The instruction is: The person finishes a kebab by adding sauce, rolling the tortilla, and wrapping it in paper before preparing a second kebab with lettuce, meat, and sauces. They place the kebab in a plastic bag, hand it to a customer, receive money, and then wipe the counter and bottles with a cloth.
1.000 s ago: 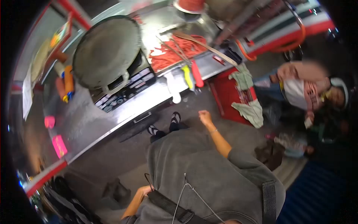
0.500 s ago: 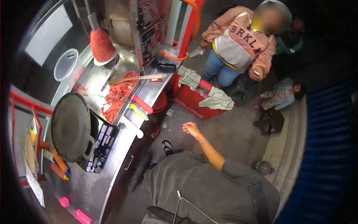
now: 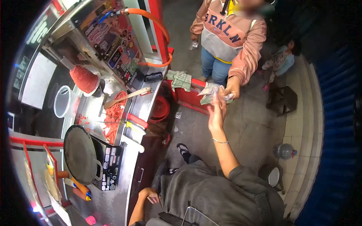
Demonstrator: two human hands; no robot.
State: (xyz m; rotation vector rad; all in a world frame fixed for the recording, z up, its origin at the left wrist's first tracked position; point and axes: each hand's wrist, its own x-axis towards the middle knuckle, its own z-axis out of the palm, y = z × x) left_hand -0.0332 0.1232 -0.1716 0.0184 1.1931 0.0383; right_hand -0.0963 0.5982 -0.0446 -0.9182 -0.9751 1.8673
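Note:
My right hand [image 3: 217, 115] reaches out with its fingers stretched. Its fingertips are right at a crumpled, whitish, partly see-through packet [image 3: 208, 90]. The other person's hand [image 3: 233, 87] grips that packet from the far side. Low beside the metal counter [image 3: 130, 180], my left hand [image 3: 150, 195] hangs with loose, slightly parted fingers and nothing visible in it. Facing me stands a person in a pink and white sweatshirt [image 3: 226, 37], whose other hand holds a small clear plastic bag [image 3: 194, 45].
On the counter are a round griddle [image 3: 80, 154], sliced red meat [image 3: 113, 116], wooden tongs [image 3: 126, 98] and knives with a red handle [image 3: 137, 120] and a white handle [image 3: 132, 144]. A meat cone [image 3: 85, 79] stands behind. Cloths [image 3: 181, 80] hang over a red box [image 3: 188, 98]. A stool [image 3: 282, 100] stands right.
My right hand has stretched forward to the packet. The other person's arm has extended toward me with it. My left hand has come into view, and the camera view has shifted.

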